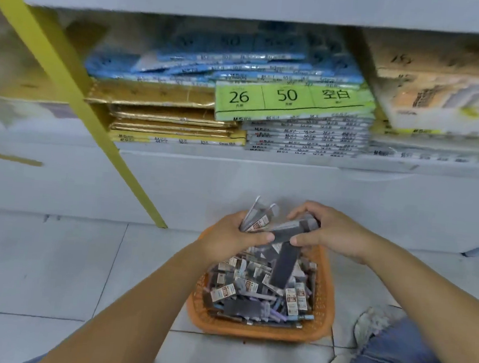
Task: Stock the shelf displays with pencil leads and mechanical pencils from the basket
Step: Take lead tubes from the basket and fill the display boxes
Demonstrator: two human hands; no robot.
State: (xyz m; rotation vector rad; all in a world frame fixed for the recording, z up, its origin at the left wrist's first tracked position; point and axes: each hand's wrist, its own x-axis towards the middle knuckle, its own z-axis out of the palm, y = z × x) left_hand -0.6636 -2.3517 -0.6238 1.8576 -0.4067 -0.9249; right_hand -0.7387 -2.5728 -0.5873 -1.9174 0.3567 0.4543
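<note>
- Pencil-lead packs [252, 286], small, grey and white, fill your orange plastic mesh basket [257, 332] on the tiled floor.
- Your left hand [227, 235] grips a bunch of packs [258, 216]; your right hand [332, 233] clasps a dark grey flat pack [292, 229].
- Beyond, stacked paper reams [294, 99] lie on the shelf.

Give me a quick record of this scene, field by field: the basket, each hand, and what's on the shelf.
Basket: orange basket on the tiled floor, full of small packets
Left: left hand grips a bunch of lead packets above the basket
Right: right hand grips a dark grey pack, whose other end reaches the left thumb
Shelf: stacked flat packs, including a green pack marked 26 and 50
</note>
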